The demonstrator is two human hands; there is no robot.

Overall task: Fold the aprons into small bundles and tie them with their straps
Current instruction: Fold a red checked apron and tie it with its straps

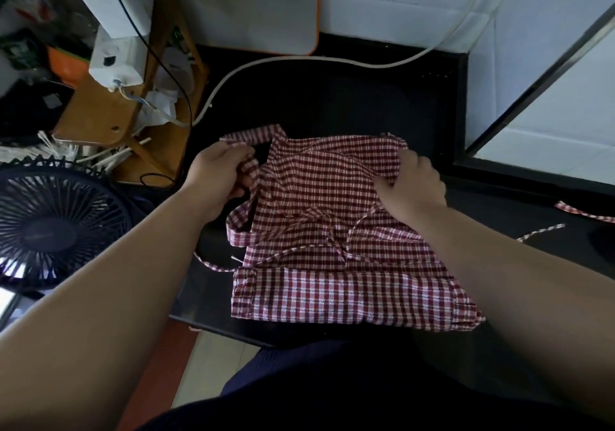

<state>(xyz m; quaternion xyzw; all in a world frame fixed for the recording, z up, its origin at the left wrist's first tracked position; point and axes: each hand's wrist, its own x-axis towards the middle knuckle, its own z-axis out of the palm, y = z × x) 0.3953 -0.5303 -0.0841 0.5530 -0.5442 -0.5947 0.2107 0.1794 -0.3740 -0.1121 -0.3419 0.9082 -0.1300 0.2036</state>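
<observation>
a red-and-white checked apron [332, 197] lay partly folded on the black table [366, 98], right in front of the person, its near edge turned up in a paler band. the left hand [216, 177] was at the far left corner, fingers curled round the wide checked strap [256, 132] — the strap looped out past the hand and back down the apron's left side. the right hand [414, 182] was at the far right corner, fingers curled into the cloth and bunching it. a thin tie [299, 247] lay slack across the fabric and trailed off the left edge. more checked strap [585, 212] lay well to the right — whether it belonged to this apron could not be told. left of the table stood a dark fan [50, 224] and a wooden stool [100, 114] bearing a white power strip [116, 61]; a white cable [299, 61] crossed the table's far side.
</observation>
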